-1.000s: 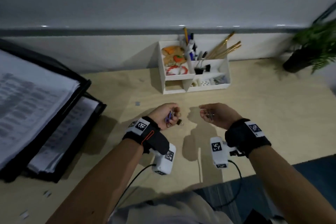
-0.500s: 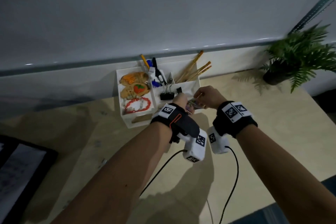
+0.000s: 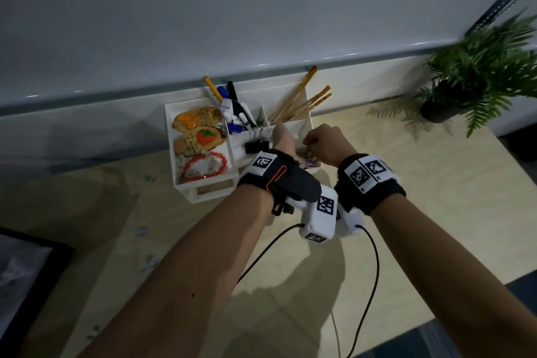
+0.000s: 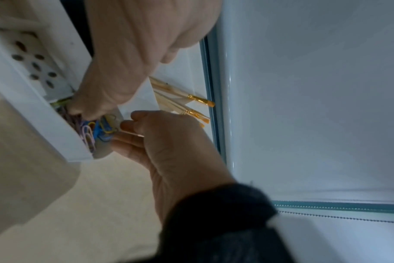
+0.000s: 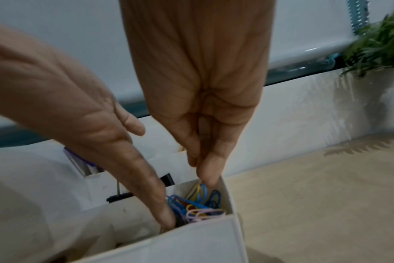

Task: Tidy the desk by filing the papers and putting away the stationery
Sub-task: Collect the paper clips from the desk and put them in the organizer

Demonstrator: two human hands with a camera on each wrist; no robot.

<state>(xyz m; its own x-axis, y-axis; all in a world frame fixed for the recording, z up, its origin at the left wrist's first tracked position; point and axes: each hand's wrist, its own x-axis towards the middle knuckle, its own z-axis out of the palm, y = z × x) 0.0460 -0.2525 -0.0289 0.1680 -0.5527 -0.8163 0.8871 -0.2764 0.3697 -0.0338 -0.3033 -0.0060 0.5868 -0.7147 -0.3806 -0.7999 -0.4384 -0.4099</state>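
Observation:
A white desk organiser [image 3: 203,192] stands against the wall. Its front right compartment [image 5: 191,240] holds several coloured paper clips [image 5: 198,208], which the left wrist view also shows [image 4: 95,131]. My left hand [image 3: 283,139] reaches down into that compartment. Its fingers [image 5: 160,204] are straight, their tips among the clips, and the thumb is spread away. My right hand [image 3: 322,142] hovers just right of it over the same compartment. Its fingertips [image 5: 205,170] are bunched in a pinch, with a yellow clip at their tips. In the head view the wrists hide the compartment.
The organiser also holds pens [image 3: 232,107], paint brushes [image 3: 302,102], a black binder clip [image 3: 256,147] and orange ornaments [image 3: 200,136]. A potted fern [image 3: 479,78] stands at the back right. A black folder with papers [image 3: 26,264] lies at the left edge. Small scraps [image 3: 145,261] dot the wooden desk.
A second ago both hands held clips above the bare desk. They have since moved forward to the organiser, and now the left fingers dip into the clip compartment.

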